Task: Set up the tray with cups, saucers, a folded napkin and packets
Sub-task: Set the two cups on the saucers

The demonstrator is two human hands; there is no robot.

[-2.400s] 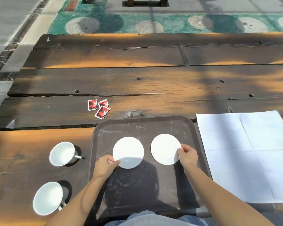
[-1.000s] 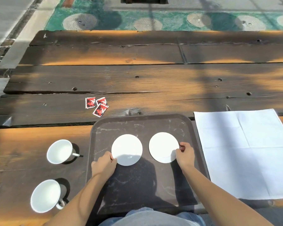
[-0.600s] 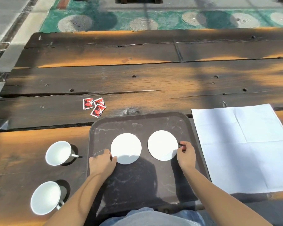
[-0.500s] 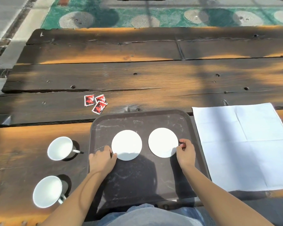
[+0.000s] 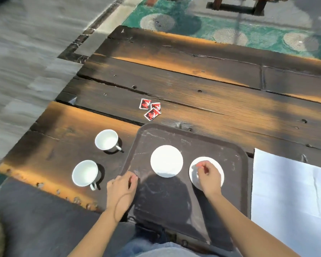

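A dark brown tray [image 5: 230, 153] lies on the wooden table [image 5: 211, 101] in front of me. Two white saucers sit on it side by side: the left saucer [image 5: 166, 161] is uncovered, the right saucer [image 5: 192, 173] is partly under my right hand [image 5: 208, 175], whose fingers hang loosely curled over it and hold nothing. My left hand [image 5: 122, 186] hovers at the tray's left rim, fingers loosely curled and empty. Two white cups stand on the table left of the tray, a far cup [image 5: 106, 140] and a near cup [image 5: 85, 173].
Three red packets [image 5: 150, 109] lie on the table just beyond the tray's far left corner. An unfolded white napkin [image 5: 289, 186] is spread to the right of the tray. The table's left end and the paved floor are close on the left.
Both hands have let go of the saucers' edges. My left hand has drawn back to the tray's left rim, my right hand has shifted over its saucer. My view has swung left.
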